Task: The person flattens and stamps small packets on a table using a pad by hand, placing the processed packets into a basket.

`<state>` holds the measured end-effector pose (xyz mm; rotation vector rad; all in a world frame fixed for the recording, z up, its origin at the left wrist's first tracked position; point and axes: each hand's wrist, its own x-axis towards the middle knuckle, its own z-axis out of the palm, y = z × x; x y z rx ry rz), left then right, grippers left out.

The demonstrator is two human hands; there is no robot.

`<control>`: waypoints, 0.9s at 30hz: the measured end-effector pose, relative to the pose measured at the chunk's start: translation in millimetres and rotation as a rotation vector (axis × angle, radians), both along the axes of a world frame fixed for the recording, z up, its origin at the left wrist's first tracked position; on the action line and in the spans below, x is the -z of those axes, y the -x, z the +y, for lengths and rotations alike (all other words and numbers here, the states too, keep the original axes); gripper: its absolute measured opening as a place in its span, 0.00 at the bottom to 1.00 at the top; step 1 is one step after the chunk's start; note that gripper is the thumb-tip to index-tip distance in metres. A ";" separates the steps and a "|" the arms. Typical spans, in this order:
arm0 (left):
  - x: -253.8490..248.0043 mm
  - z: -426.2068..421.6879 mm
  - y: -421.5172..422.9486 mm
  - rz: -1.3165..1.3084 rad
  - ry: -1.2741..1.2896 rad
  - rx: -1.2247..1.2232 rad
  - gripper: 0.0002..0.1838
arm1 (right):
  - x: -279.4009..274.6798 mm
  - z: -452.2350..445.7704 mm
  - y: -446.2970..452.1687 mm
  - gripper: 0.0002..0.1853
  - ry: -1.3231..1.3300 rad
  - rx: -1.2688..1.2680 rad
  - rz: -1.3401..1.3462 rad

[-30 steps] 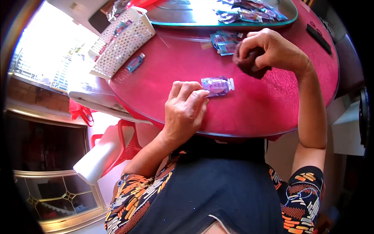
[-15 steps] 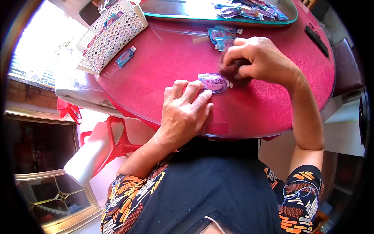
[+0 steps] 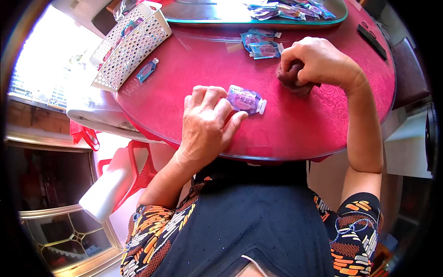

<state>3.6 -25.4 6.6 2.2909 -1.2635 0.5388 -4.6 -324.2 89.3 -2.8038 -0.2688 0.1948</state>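
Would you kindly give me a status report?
Left hand beside purple, white-capped plastic pouch. Right hand gripping bunched brown cloth. Pouch lying on red tabletop. Nothing visible between pouch and cloth.

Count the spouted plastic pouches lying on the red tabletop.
5: one purple pouch by the left hand, one blue pouch beside the white perforated basket, three overlapping blue pouches near the right hand; others may hide beneath.

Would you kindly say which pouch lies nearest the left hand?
The purple pouch beside the left hand; the blue pouch by the basket and pouches near or on the tray lie farther off.
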 end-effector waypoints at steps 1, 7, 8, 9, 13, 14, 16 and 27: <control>-0.7 -3.1 1.1 -0.022 0.001 -0.038 0.14 | 2.8 -5.5 0.3 0.16 -0.039 -0.013 -0.043; -2.5 -29.6 15.1 0.004 -0.117 0.010 0.18 | 15.8 -6.3 -5.9 0.20 -0.093 -0.078 -0.100; -1.0 -29.8 14.2 -0.017 -0.116 0.065 0.17 | 16.6 -7.8 -6.2 0.20 -0.085 -0.086 -0.103; 0.2 -29.0 11.0 -0.039 -0.116 0.123 0.17 | 15.7 -8.5 -5.9 0.19 -0.097 -0.069 -0.086; 2.4 -21.8 10.7 -0.059 -0.029 0.229 0.20 | 15.4 -7.2 -4.9 0.18 -0.144 -0.024 -0.111; 4.2 -18.6 12.8 -0.055 0.004 0.229 0.20 | 16.4 -5.8 -4.5 0.18 -0.154 -0.019 -0.141; 4.7 -13.4 19.1 -0.023 -0.022 0.214 0.23 | 10.3 1.7 -1.3 0.18 -0.241 -0.155 -0.237; 5.4 -2.0 25.6 0.036 -0.099 0.175 0.28 | 11.4 25.8 4.8 0.13 -0.094 -0.239 -0.188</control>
